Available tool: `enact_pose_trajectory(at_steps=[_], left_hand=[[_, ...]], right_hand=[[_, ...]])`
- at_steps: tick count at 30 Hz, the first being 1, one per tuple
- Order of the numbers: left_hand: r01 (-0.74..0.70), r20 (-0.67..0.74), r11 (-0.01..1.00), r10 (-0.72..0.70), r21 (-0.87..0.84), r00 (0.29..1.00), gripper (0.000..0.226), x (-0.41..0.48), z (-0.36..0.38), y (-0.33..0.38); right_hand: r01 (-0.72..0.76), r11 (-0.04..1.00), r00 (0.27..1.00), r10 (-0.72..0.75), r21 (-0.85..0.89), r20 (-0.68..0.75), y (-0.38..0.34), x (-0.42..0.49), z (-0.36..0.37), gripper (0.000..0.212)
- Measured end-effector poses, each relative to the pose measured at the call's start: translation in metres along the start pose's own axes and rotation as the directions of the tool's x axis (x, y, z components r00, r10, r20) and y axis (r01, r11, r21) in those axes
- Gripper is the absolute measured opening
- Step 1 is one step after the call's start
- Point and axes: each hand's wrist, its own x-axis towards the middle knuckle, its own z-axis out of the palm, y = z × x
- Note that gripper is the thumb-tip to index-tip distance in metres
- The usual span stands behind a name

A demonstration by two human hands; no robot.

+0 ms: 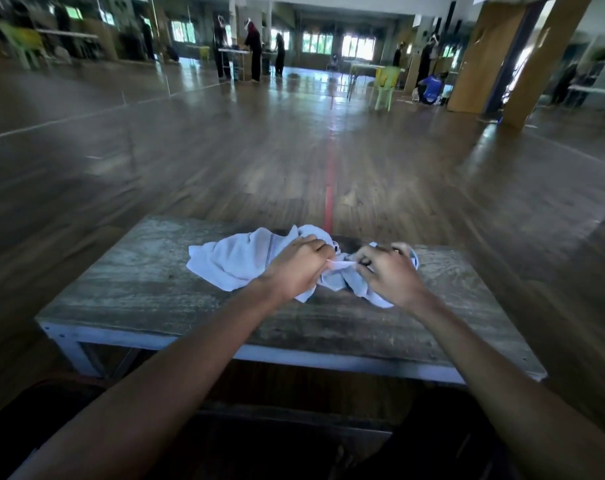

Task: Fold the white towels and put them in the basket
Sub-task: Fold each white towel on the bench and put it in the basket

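A crumpled white towel [232, 261] lies near the far edge of a worn wooden table [138, 296]. My left hand [294, 268] pinches a bunched edge of the towel at its middle. My right hand [389, 271] pinches the same edge just to the right, with a short taut strip of cloth stretched between the two hands. Part of the towel is hidden under both hands. No basket is in view.
The table has a white painted frame [328, 360] along its near edge. Beyond it stretches a wide wooden floor with a red line [330, 181]. Far off stand people at tables [252, 51] and a green plastic chair [384, 86].
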Motion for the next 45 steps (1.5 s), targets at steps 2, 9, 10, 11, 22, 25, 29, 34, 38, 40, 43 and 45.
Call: enact_pose_trajectory(at_steps=[2,9,10,11,22,25,29,34,38,40,43,45], left_hand=[[-0.024,-0.036,0.999,0.026,0.037,0.999,0.004,0.026,-0.03,-0.009],[-0.022,-0.191,1.0,0.019,-0.011,0.981,0.026,0.1,-0.139,-0.026],[-0.035,-0.216,0.999,0.037,0.012,0.976,0.022,0.106,-0.153,-0.027],[-0.039,-0.24,0.998,0.048,0.043,0.97,0.02,0.112,-0.165,-0.03],[0.17,-0.282,0.983,-0.143,0.071,0.949,0.017,0.086,-0.248,-0.074],[0.222,-0.138,0.963,-0.202,0.151,0.97,0.031,0.07,-0.245,-0.066],[0.294,-0.003,0.951,-0.296,-0.096,0.955,0.04,0.058,-0.195,-0.041],[0.286,0.044,0.74,-0.329,-0.608,0.943,0.002,0.053,-0.169,-0.035],[0.285,0.055,0.651,-0.35,-0.703,0.935,0.013,0.052,-0.176,-0.036],[0.286,0.064,0.653,-0.342,-0.701,0.938,0.011,0.053,-0.186,-0.038],[0.274,0.13,0.692,-0.254,-0.668,0.959,0.009,0.056,-0.201,-0.038],[0.268,0.147,0.697,-0.23,-0.665,0.962,0.008,0.057,-0.21,-0.04]], right_hand=[[-0.022,0.999,1.0,0.021,0.029,0.012,-0.002,0.024,-0.032,0.009],[-0.075,0.948,0.997,0.072,0.31,0.021,-0.005,0.096,-0.125,0.013],[-0.068,0.938,0.998,0.06,0.341,0.036,-0.006,0.103,-0.134,0.015],[-0.066,0.927,0.997,0.049,0.369,0.056,-0.007,0.108,-0.141,0.017],[-0.133,0.841,0.971,0.003,0.524,0.24,-0.014,0.109,-0.159,0.008],[-0.126,0.813,0.985,0.035,0.569,0.168,-0.027,0.111,-0.161,0.011],[-0.056,0.821,0.994,-0.008,0.568,0.109,-0.053,0.12,-0.164,0.012],[-0.015,0.853,0.987,-0.07,0.522,0.143,-0.065,0.123,-0.164,0.004],[-0.039,0.857,0.986,-0.051,0.514,0.16,-0.061,0.119,-0.16,0.012],[-0.097,0.888,0.982,0.011,0.449,0.19,-0.056,0.115,-0.153,0.015],[-0.148,0.93,0.972,0.074,0.335,0.225,-0.056,0.111,-0.146,0.009],[-0.135,0.958,0.974,0.081,0.254,0.212,-0.057,0.112,-0.144,0.008]])
